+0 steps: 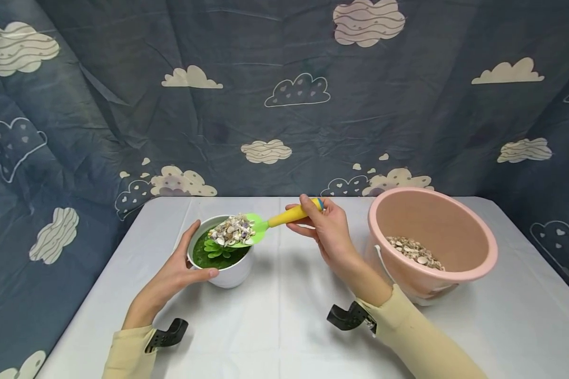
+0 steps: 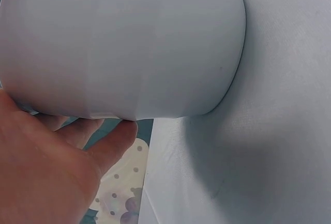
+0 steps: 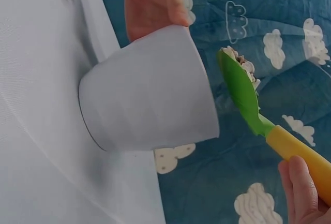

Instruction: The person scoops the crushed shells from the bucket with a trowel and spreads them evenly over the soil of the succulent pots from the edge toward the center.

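From my remote station, light was even and bright, with soft shadows on the surface [image 1: 275, 316]. Head-view edges curved; both wrist views looked slightly soft up close.

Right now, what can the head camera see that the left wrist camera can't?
Only the head view shows the green scoop heaped with small shells over the pot, the right hand gripping its yellow handle, the plant inside, and the pink bucket of shells. Only the left wrist view shows the pot's plain side filling the picture up close. Both show the white pot held by the left hand on the white table.
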{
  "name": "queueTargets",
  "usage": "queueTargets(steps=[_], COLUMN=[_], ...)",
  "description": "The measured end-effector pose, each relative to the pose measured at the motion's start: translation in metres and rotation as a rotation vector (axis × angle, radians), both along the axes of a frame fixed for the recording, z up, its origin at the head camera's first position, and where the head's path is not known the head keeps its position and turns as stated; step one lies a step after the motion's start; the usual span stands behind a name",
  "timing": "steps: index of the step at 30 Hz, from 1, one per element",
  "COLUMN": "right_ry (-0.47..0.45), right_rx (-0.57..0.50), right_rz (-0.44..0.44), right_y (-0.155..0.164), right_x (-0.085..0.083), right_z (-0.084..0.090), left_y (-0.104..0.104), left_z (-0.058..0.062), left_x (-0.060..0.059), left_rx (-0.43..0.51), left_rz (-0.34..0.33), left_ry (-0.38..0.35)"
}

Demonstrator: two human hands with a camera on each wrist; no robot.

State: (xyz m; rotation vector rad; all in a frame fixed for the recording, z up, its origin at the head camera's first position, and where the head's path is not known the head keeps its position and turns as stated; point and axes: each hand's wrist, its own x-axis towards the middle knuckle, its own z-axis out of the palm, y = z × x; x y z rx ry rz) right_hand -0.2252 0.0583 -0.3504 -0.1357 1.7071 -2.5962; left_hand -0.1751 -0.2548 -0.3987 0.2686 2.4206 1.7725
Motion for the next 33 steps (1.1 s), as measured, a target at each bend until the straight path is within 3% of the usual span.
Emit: queueTargets(steps=[15,33], right_ry=[0.029,0.155], right_rx=[0.010,0.111], right_rz=[0.023,0.045], right_y=[-0.018,-0.021], right_x=[-0.006,-0.006], right_z=[-0.009,-0.005], left_y=[0.001,0.000], left_z=[0.000,0.000], left_x=[-0.001,-0.001], left_rx=[-0.015,-0.007], left_rz=[0.003,0.003], left_ry=[-0.017,-0.018])
